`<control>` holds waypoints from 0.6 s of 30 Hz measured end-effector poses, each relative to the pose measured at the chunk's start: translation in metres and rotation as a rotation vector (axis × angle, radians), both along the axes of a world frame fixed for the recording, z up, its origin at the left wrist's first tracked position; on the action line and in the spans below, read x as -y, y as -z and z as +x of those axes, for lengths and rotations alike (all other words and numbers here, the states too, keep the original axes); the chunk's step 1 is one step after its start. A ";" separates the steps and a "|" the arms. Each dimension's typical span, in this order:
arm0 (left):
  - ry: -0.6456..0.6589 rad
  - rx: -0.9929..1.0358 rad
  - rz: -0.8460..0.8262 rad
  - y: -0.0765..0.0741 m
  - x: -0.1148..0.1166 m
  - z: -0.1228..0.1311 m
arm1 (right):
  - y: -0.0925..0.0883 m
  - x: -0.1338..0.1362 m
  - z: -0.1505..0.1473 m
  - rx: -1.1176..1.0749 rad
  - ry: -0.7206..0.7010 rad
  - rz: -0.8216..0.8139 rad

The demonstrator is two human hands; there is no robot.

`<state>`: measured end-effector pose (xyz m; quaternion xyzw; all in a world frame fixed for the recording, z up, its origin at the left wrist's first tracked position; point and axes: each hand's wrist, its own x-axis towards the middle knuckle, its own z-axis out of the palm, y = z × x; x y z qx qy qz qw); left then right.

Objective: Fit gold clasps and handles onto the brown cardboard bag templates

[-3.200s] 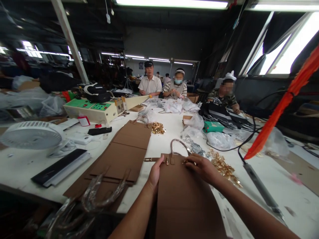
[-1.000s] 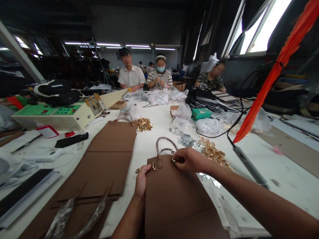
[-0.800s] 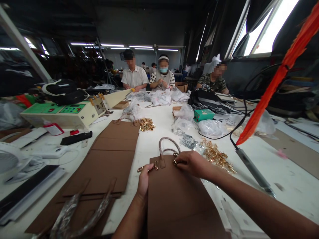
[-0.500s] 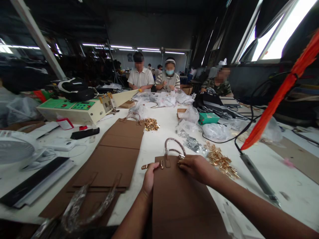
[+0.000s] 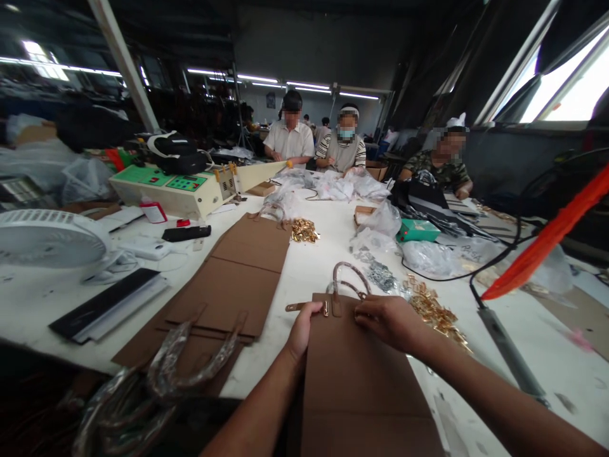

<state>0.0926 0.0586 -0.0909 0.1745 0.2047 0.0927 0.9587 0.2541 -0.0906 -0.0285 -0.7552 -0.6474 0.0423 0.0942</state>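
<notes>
Left hand (image 5: 301, 330): closed on the upper left edge of the brown panel (image 5: 361, 381); thumb lies on its front, right beside a gold buckle (image 5: 326, 308)
Right hand (image 5: 387, 320): fingers bunched narrow against the panel's upper right part; whether a metal piece sits between them, I cannot tell
Panel: hangs between the two grips, running from them down toward the wearer
Handle (image 5: 352, 264): a loop standing above the panel's top edge, between and just beyond the hands
Strap (image 5: 294, 307): juts out to the left of the left thumb
Changed since half a second ago: a gold piece showed at the right fingertips then, and is now hidden or out of sight; the strap end gleamed gold, now looks dull brown; the view has swung left, so more of the fan (image 5: 52, 238) shows, well left of the left hand
Metal heaps: gold fittings (image 5: 435, 311) just right of the right hand; silver bits (image 5: 380, 276) beyond it; a smaller gold heap (image 5: 304, 230) farther off, ahead of the left hand
Stack of brown pieces (image 5: 247, 273): on the table (image 5: 266, 362), left of the left grip; wrapped handles (image 5: 166, 368) lie at its near end
</notes>
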 end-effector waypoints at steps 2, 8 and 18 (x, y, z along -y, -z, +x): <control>0.032 0.021 0.017 0.000 0.001 -0.001 | 0.004 0.000 -0.003 0.032 0.041 -0.011; 0.078 0.044 0.024 0.002 0.003 -0.002 | 0.009 0.004 -0.014 0.114 0.092 0.005; 0.002 0.059 -0.004 0.003 0.003 -0.001 | 0.024 0.004 -0.026 0.049 0.253 0.189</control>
